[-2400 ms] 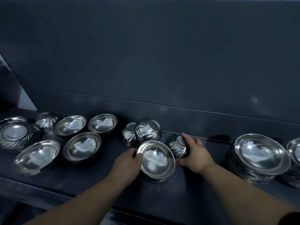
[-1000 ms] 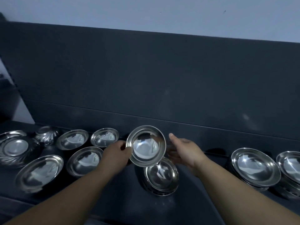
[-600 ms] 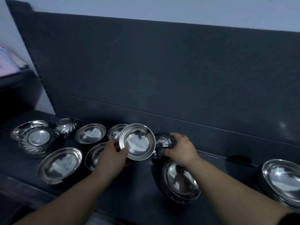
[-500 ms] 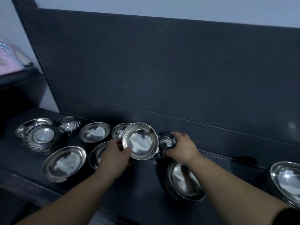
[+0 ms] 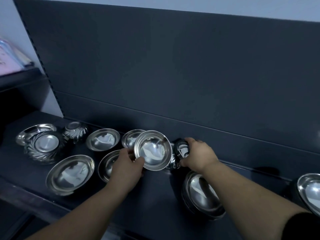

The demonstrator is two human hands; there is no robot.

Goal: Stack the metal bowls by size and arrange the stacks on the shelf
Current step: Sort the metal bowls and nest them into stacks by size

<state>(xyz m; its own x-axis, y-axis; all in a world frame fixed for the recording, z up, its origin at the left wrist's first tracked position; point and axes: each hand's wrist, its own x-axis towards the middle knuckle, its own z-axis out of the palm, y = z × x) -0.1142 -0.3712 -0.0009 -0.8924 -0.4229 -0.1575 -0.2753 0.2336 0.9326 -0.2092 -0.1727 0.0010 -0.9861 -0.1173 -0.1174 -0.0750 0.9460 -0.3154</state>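
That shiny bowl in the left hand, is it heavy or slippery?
Probably light: the left hand holds the bowl tilted by its rim alone. Its polished metal looks slippery, so that pinch could slip. Likely stiff, being metal.

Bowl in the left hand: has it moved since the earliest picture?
Yes. The bowl, earlier resting on the stack, is now held up and left of it by the left hand.

The right arm [image 5: 251, 196] was bare from the wrist up to the edge of a black sleeve [image 5: 306, 226]; the left arm [image 5: 97, 205] was bare along all that showed.
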